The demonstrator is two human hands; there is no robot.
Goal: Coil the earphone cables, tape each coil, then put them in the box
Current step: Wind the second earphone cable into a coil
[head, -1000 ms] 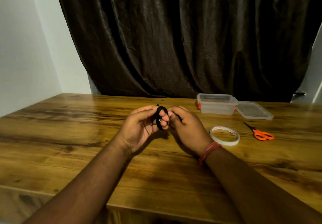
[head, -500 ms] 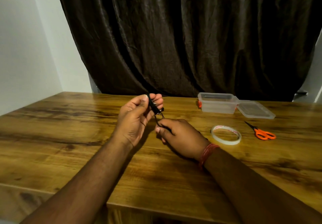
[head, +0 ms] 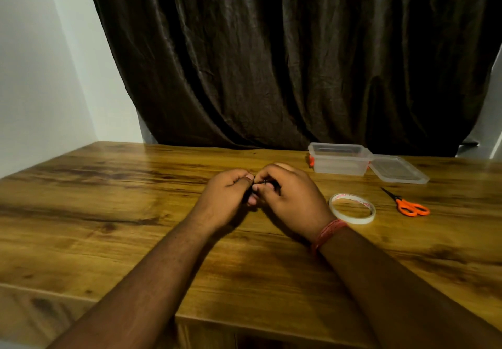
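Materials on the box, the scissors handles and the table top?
Box: translucent, frosted plastic; the table shows dimly through its walls.
Scissors: glossy orange handles, likely plastic; thin dark blades, probably metal.
Table: wood grain with knots and a slight sheen; real wood or laminate, unclear.

We count one box [head: 339,162], one lid [head: 398,169], one tape roll [head: 352,208], one scissors [head: 410,206], two hands.
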